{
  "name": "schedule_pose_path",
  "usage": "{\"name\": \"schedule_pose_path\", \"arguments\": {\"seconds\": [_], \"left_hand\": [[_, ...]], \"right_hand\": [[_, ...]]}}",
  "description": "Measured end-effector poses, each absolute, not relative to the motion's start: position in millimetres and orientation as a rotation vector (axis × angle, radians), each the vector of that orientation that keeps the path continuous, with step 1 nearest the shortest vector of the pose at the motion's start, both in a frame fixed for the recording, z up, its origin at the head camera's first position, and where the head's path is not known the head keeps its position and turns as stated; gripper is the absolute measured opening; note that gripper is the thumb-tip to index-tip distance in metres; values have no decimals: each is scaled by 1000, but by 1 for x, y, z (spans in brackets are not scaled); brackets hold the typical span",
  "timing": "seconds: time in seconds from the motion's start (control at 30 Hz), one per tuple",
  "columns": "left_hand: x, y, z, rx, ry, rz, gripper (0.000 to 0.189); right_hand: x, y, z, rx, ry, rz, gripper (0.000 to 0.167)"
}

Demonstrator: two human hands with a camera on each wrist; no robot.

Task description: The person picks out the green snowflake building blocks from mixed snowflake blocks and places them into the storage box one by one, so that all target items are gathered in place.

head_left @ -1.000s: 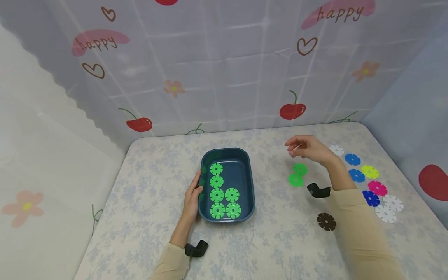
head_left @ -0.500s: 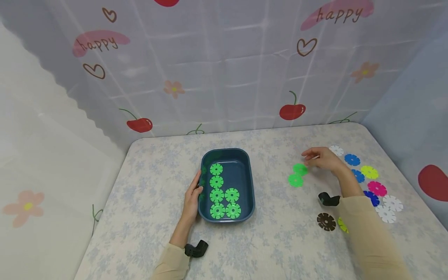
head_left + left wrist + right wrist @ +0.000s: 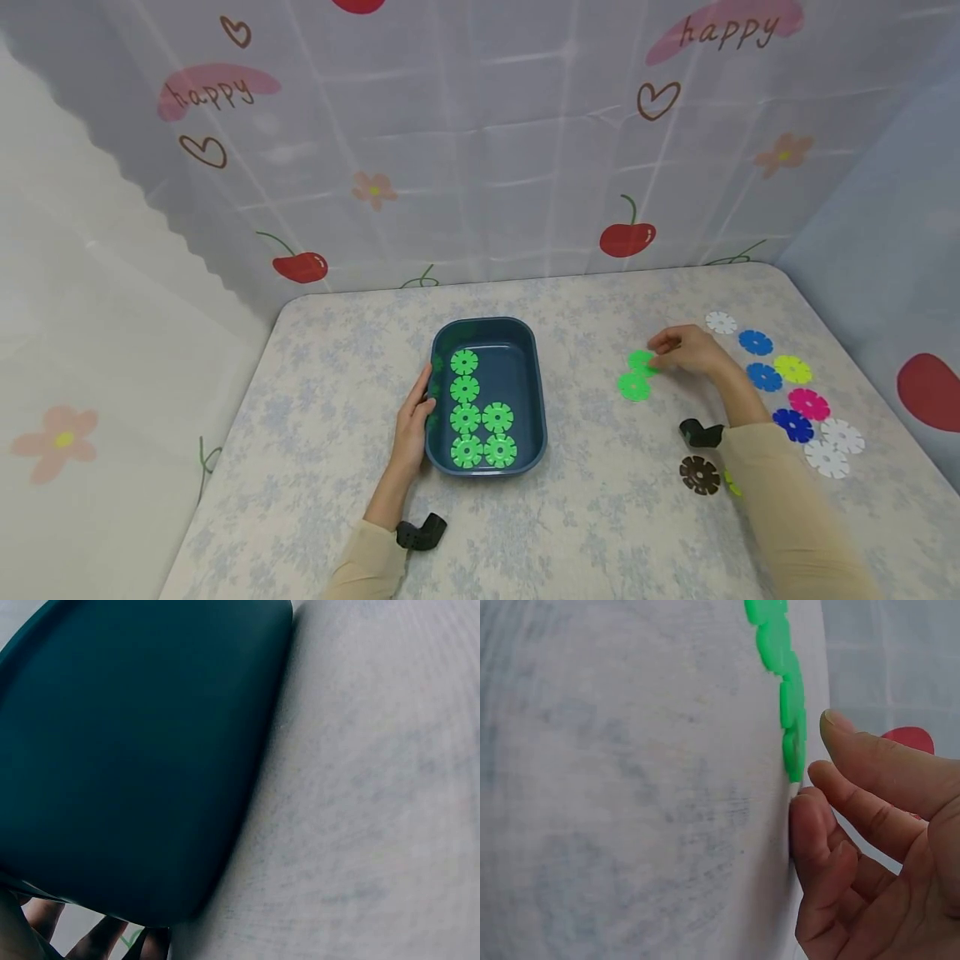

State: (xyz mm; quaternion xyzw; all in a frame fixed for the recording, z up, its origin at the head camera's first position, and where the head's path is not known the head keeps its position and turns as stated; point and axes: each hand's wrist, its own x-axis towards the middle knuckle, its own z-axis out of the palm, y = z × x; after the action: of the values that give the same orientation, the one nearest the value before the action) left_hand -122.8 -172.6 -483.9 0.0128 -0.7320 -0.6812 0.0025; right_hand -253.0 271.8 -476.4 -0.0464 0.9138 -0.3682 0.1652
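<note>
My left hand point(image 3: 410, 429) holds the left side of a dark blue tray point(image 3: 517, 367), thumb at the rim. In the left wrist view the tray's outer wall point(image 3: 135, 765) hides most of that hand; a few fingers point(image 3: 96, 939) show below it. Several green notched plastic discs point(image 3: 464, 389) lie along the left and near end inside the tray. To its right, my right hand point(image 3: 688, 350) is at a pair of green discs, its fingertips overlapping the far disc point(image 3: 640, 360); the near disc point(image 3: 633, 387) touches it. The right wrist view shows thumb and forefinger apart, with nothing between them.
Right of my right arm lie loose discs: white point(image 3: 721, 322), blue point(image 3: 764, 377), yellow point(image 3: 792, 368), pink point(image 3: 809, 404) and more. A brown disc point(image 3: 700, 475) lies near my right sleeve, which partly covers another yellow one point(image 3: 732, 483). A printed curtain point(image 3: 480, 167) stands behind the table.
My right hand has moved right and nearer, coming down to the far green disc of the pair. The left hand and the tray have stayed in place.
</note>
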Motion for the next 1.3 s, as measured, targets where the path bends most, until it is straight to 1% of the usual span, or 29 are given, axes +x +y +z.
{"name": "schedule_pose_path", "arguments": {"seconds": [0.27,0.63,0.87,1.3], "left_hand": [[-123,-172,-483,34,-2294,-2136,53],[-121,-172,-482,32,-2311,-2104,53],[-132,-177,-516,36,-2281,-2099,52],[-133,-177,-517,19,-2279,-2073,53]], "right_hand": [[-252,270,-479,-137,2638,-1007,43],[-255,266,-484,-127,2645,-956,40],[-257,267,-483,-140,2614,-969,41],[-257,273,-479,-193,2627,-1074,23]]}}
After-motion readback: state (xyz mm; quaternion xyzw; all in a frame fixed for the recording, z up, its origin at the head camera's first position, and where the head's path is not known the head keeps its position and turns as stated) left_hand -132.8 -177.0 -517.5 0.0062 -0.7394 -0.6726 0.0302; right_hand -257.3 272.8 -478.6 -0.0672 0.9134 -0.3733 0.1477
